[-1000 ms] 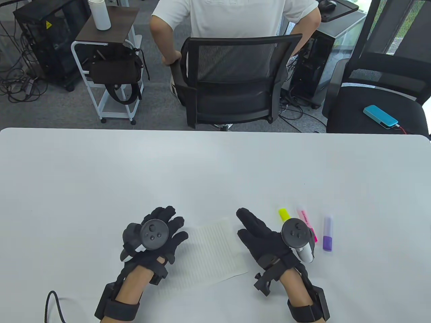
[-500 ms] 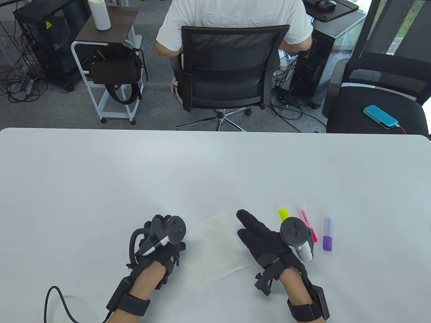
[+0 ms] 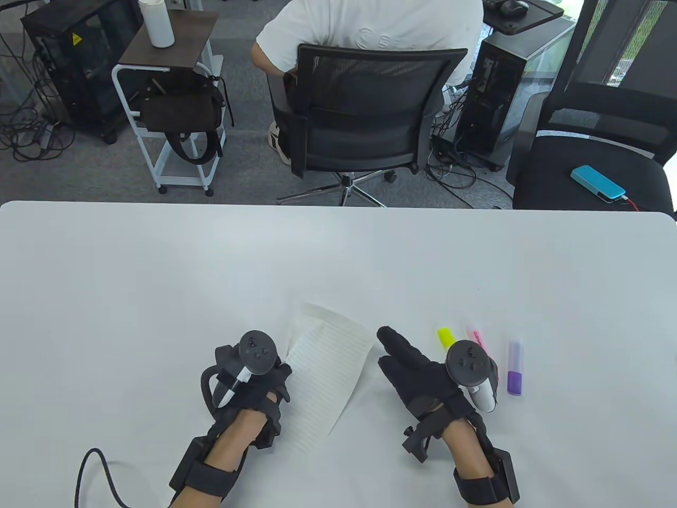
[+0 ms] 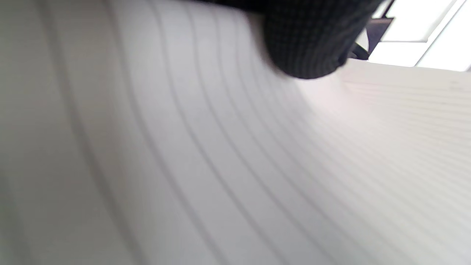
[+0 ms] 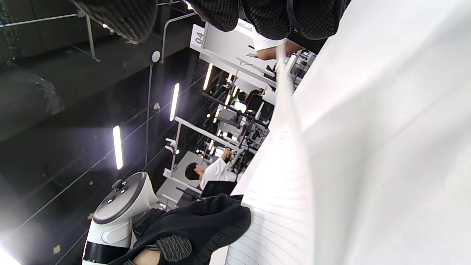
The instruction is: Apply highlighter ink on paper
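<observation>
Low in the table view, the left hand point(image 3: 254, 381) pinches the paper's point(image 3: 325, 370) lifted left edge; right hand point(image 3: 418, 370) lies flat beside three highlighters point(image 3: 515, 368). Left wrist view: fingertip point(image 4: 309, 48) on curved lined paper point(image 4: 220, 165). Right wrist view: paper point(image 5: 279, 206) curling up at centre.

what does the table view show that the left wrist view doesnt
Only the table view shows the yellow highlighter, pink highlighter and purple highlighter lying beside the right hand, plus the white table. Only the left wrist view shows the sheet's ruled lines bending, close up. Both show the white lined paper sheet and the left hand.
</observation>
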`<state>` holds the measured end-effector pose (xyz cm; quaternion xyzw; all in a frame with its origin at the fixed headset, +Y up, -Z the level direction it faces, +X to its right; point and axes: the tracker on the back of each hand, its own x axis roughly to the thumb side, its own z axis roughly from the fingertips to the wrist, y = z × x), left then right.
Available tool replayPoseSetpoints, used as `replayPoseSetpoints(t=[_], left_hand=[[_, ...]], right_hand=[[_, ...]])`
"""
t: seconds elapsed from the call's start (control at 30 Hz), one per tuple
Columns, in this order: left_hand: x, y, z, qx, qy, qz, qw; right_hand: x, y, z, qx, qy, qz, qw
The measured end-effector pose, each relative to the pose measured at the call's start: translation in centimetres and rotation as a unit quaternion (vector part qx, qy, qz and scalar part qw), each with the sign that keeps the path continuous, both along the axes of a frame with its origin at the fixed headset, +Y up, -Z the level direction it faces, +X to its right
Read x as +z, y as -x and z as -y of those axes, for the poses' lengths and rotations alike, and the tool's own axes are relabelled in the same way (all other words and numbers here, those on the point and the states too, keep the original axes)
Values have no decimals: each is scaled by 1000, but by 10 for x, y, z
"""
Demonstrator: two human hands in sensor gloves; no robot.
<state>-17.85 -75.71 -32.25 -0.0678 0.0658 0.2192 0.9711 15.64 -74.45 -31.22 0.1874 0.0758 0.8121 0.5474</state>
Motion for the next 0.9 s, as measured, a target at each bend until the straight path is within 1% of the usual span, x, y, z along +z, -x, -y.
replayPoseSetpoints(t=[0.2, 0.33, 0.47, 0.67, 0.73, 0.9], left_hand=[[-4, -1, -14, 27, -3, -77, 997], [-20, -9, -20, 34, -2, -103, 994], [-39, -25, -16, 28, 30, -113, 993], [-64, -43, -1, -27, 64, -146, 987], [-71, -47, 6, -64, 80, -156, 982], [-76, -55, 13, -137, 97, -161, 973]], right_hand=[[0, -1, 0, -4, 0, 0, 1000], [-1, -4, 1, -9, 3, 5, 1000], [-2, -7, 1, -11, 5, 10, 1000], [-2, -8, 2, -9, 6, 11, 1000], [-2, -8, 2, -7, 7, 11, 1000], [-2, -8, 3, -4, 11, 10, 1000]])
